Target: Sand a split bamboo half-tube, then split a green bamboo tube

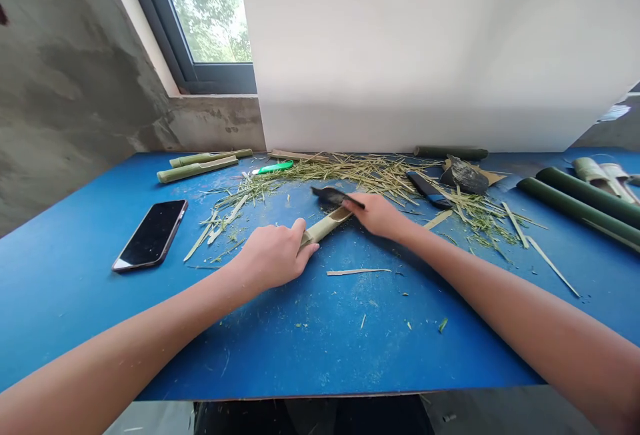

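Note:
My left hand grips the near end of a split bamboo piece lying on the blue table. Its far end runs under my right hand. That hand holds a dark flat-bladed tool whose blade stands over the bamboo, and the tool's handle is partly hidden by my fingers. Loose green bamboo shavings lie just beyond both hands.
A black smartphone lies left of my hands. Farther back are a green utility knife and bamboo lengths. A dark lump sits back right, with long green bamboo tubes at the right. A wall stands behind the table.

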`<state>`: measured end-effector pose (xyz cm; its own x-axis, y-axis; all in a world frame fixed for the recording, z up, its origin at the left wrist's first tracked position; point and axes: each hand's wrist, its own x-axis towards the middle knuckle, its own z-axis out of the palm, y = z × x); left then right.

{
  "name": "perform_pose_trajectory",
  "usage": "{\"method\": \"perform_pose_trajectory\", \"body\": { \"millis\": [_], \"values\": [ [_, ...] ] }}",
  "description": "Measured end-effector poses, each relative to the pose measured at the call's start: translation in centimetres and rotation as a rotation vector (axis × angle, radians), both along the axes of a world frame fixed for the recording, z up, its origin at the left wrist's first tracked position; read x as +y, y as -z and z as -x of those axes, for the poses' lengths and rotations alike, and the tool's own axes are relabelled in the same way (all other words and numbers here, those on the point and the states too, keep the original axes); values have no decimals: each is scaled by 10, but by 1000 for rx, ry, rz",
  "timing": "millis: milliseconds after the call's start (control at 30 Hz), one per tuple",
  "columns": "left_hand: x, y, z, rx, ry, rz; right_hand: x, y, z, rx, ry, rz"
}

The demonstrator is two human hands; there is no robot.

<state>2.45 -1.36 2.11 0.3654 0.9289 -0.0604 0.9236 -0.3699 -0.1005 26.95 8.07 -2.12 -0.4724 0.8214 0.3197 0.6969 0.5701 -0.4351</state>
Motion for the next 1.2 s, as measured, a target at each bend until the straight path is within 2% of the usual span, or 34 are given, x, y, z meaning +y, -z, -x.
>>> {"method": "perform_pose_trajectory", "body": {
  "millis": [67, 100, 200, 233, 267, 367, 400, 467, 600, 667, 733, 867, 1100, 1200],
  "values": [
    [0, 0, 0, 0, 1, 0, -2, -1, 1, -4, 143, 2],
    [0, 0, 1, -3, 7, 1, -5, -1, 2, 22, 100, -13],
    [0, -1, 1, -5, 18, 2, -11, -2, 6, 75, -178, -29],
    [0, -1, 1, -1, 13, 2, -10, -2, 5, 60, -190, -20],
    [0, -2, 1, 3, 6, 2, -8, -3, 3, 30, -142, -17],
    [0, -3, 1, 3, -10, 10, 3, -5, -8, -72, 190, -2],
    [1, -2, 1, -1, -10, 13, 4, -5, -10, -85, 208, -5],
    [1, -1, 2, -9, -4, 8, 1, -4, -8, -96, 106, -41],
    [3, 4, 5, -9, 11, -30, -17, -6, 6, -161, -250, -122],
    [4, 6, 5, -11, 17, -44, -22, -11, 6, -228, -311, -122],
    [4, 5, 6, -14, 19, -42, -22, -18, 0, -310, -238, -124],
    [5, 3, 6, -12, 16, -17, -19, -27, -12, -395, 25, -164],
    [6, 7, 6, -16, 40, -38, -29, -18, 10, -284, -70, -147],
    [6, 8, 7, -13, 48, -45, -41, -22, 20, -261, -138, -145]
  ]
}}
